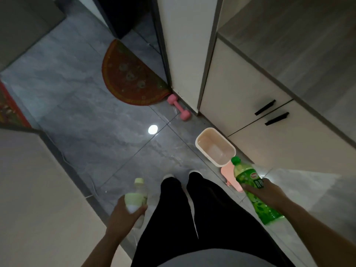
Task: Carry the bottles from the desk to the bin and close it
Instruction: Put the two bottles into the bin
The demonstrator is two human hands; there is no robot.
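Note:
My right hand (264,191) grips a green plastic bottle (250,187) around its middle, its green cap pointing up and away toward the bin. The bin (200,140) is a small cream-coloured tub standing open on the floor by the cabinet, just beyond the green bottle's cap, and looks empty inside. A pink flat piece (229,174), apparently the bin's lid, lies on the floor beside it, partly hidden by the bottle. My left hand (123,214) holds a pale yellow-green bottle (135,197) with a light cap, low at my left side.
My legs in black trousers (192,209) stand on a grey tiled floor. A pink dumbbell (179,106) lies past the bin by the wall corner. A half-round red mat (127,78) lies beyond. White cabinet doors (260,132) are on the right, a pale surface on the left.

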